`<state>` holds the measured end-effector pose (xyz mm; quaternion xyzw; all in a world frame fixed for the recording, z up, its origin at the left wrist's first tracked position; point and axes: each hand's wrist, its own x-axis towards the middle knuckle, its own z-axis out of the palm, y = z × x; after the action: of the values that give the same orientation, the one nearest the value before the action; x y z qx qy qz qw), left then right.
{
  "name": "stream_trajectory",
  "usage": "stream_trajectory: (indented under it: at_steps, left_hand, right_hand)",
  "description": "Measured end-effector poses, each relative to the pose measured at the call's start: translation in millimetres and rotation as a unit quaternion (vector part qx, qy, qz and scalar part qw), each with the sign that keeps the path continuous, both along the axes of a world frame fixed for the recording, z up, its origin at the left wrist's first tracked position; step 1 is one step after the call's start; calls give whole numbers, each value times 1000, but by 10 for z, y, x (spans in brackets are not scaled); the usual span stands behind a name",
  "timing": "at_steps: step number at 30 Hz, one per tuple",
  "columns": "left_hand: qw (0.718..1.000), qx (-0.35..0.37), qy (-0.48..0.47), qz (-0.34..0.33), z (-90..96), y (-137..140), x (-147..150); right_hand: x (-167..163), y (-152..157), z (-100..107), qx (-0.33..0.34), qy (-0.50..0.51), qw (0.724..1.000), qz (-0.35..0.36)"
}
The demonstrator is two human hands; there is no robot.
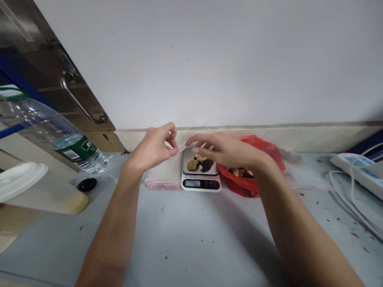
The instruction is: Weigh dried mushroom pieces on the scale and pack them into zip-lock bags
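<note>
My left hand (pixel 157 145) is closed, thumb and index finger pinching a thin translucent plastic bag (pixel 181 148). Beneath it lies a stack of clear plastic bags (pixel 164 175) with pinkish edges. My right hand (pixel 223 149) reaches over a small white digital scale (pixel 186 188), its fingers apart and the index fingertip close to the pinched bag; whether they touch I cannot tell. On the scale's plate rest a few lumpy pieces, tan (pixel 192 164) and a dark one (pixel 207 165). A red plastic bag (pixel 253 190) holding brownish dried pieces sits right of the scale, partly behind my right forearm.
At left are a tilted water bottle (pixel 74 147), a whitish lidded container (pixel 44 195) and a black cap (pixel 86 184). A white device (pixel 359 169) with cables (pixel 351 207) lies at right. A white wall (pixel 224 63) rises behind the grey tabletop (pixel 179 247).
</note>
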<state>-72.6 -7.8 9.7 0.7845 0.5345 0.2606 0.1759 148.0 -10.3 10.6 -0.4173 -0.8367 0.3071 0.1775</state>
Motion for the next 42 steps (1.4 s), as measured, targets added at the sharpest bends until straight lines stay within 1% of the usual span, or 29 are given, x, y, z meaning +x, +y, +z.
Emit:
stream_trajectory:
  at_steps: [2,3,5,6,7,9,11,12,14,18,20,23,26,29,31,33,35,37,39,42]
  left_hand:
    - [999,47,-11,19,-24,4,50]
    - [996,76,-10,35,-31,4,70]
    - [990,128,-12,56,-28,-2,97]
    - [988,143,-17,49,-21,-8,103]
    - [989,145,-22,25,-13,-15,104]
    - [993,109,-7,-48,-3,-24,94]
    - [992,39,37,-117,-11,-19,79]
    - [989,5,57,-137,-22,-11,71]
    - [987,-30,76,-140,-48,11,62]
    - [992,-17,71,-104,-59,32,52]
    - [991,-26,68,-110,-38,21,44]
    - [989,-52,53,-131,-7,-3,35]
    - [989,-59,44,-131,5,-15,41]
    - [992,-46,48,-107,5,-8,40]
    - [993,-32,62,-92,5,8,13]
    - [993,-22,83,-84,1,34,-43]
    - [991,-23,109,-74,-12,63,-115]
    - [988,-38,132,-66,-33,90,-180]
    - [986,-56,147,-64,-57,110,-218]
    - [983,-68,158,-68,-88,125,-223]
  right_hand:
    - [-129,40,-90,8,-4,1000,15]
    - [-173,64,-130,21,-11,1000,2]
    - [-227,105,-182,52,-16,997,-58]
    - [-241,118,-192,66,-8,993,-94]
    - [-250,126,-192,77,10,989,-126]
    - [-253,130,-179,84,70,982,-157]
    - [-243,129,-167,70,137,977,-145]
    - [-234,130,-167,63,166,975,-137]
    - [-212,139,-177,57,200,971,-117]
    - [-175,164,-207,53,194,977,-65]
    - [-173,164,-214,54,192,979,-47]
    - [-192,152,-217,63,186,980,-43]
    - [-214,145,-220,80,158,982,-58]
    - [-208,153,-222,100,138,984,-51]
    - [-183,162,-220,89,139,985,-48]
    - [-151,168,-216,73,119,987,-85]
    - [-127,166,-216,58,47,985,-158]
    - [-133,154,-225,31,-61,975,-212]
    - [-178,136,-244,-9,-151,962,-226]
    - [-292,122,-281,-55,-225,950,-208]
